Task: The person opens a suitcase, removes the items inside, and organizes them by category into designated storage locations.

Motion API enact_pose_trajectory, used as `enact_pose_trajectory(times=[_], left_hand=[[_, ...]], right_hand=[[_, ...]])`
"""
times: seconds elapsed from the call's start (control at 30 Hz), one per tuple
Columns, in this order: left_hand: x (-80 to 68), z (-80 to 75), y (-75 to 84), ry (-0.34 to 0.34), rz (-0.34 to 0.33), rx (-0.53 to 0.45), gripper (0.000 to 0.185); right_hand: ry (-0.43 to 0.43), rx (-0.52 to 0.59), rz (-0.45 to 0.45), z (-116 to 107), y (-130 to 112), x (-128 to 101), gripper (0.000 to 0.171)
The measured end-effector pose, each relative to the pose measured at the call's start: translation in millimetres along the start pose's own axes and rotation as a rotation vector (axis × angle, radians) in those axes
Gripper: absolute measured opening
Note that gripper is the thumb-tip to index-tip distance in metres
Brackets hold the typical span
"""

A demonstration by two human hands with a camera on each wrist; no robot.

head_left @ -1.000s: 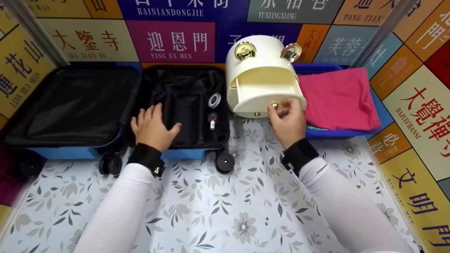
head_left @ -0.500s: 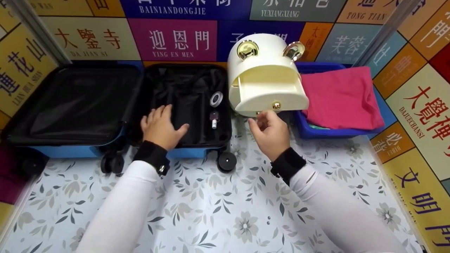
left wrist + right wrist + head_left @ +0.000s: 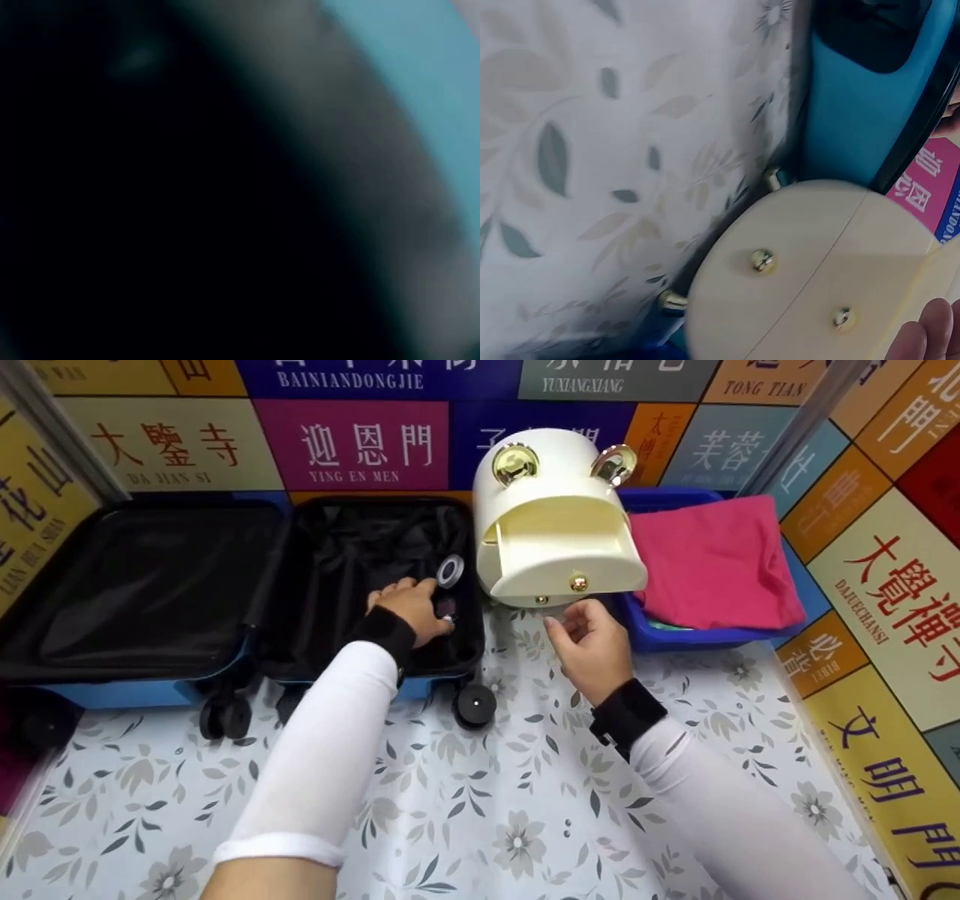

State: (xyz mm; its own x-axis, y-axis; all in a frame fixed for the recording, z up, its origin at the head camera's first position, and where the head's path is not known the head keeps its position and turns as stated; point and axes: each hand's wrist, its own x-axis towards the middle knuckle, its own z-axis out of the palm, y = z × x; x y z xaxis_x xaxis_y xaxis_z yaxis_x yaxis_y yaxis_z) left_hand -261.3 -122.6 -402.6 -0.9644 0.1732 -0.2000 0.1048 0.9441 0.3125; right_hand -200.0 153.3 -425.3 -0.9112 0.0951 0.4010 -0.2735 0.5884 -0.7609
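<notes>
Inside the open black-lined suitcase point(image 3: 337, 562), my left hand point(image 3: 406, 606) reaches over a small bottle with a dark reddish body and white cap point(image 3: 445, 610). The thumb lies right at its cap and the fingers spread above it, by a white ring-shaped roll point(image 3: 451, 571). Darkness and blur fill the left wrist view. My right hand point(image 3: 596, 643), fingers loosely bent and holding nothing, hovers just below a cream drawer box point(image 3: 551, 472) with gold ears. Its upper drawer point(image 3: 562, 575) is pulled out. The right wrist view shows the box's front point(image 3: 802, 277) with gold knobs and some fingertips point(image 3: 935, 322).
A blue basket point(image 3: 675, 639) holding a pink cloth point(image 3: 709, 562) stands right of the box. The suitcase's other half point(image 3: 150, 585) lies at the left. Its black wheels point(image 3: 475, 706) stick out at the front over the floral-patterned surface point(image 3: 517, 795).
My right hand has let go of the upper drawer's knob and dropped slightly below it. My left hand has moved right, from the suitcase's left side to the small bottle.
</notes>
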Motion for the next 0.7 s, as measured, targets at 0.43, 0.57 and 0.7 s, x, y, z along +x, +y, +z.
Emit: enact_pose_trajectory(times=[0.43,0.57,0.7], left_hand=[[30.4,-15.1,34.8,-0.129,0.075,0.101,0.074],[39.7,-10.4,33.8,-0.128,0.082,0.160,0.068],[49.5,-5.7,34.9,-0.163,0.126,0.225,0.062]], right_hand=[[0.060,-0.015,0.069,-33,28,-4,0.026],[0.078,-0.015,0.064,-38,32,-4,0.025],[0.094,-0.007,0.065,-41,35,-5,0.024]])
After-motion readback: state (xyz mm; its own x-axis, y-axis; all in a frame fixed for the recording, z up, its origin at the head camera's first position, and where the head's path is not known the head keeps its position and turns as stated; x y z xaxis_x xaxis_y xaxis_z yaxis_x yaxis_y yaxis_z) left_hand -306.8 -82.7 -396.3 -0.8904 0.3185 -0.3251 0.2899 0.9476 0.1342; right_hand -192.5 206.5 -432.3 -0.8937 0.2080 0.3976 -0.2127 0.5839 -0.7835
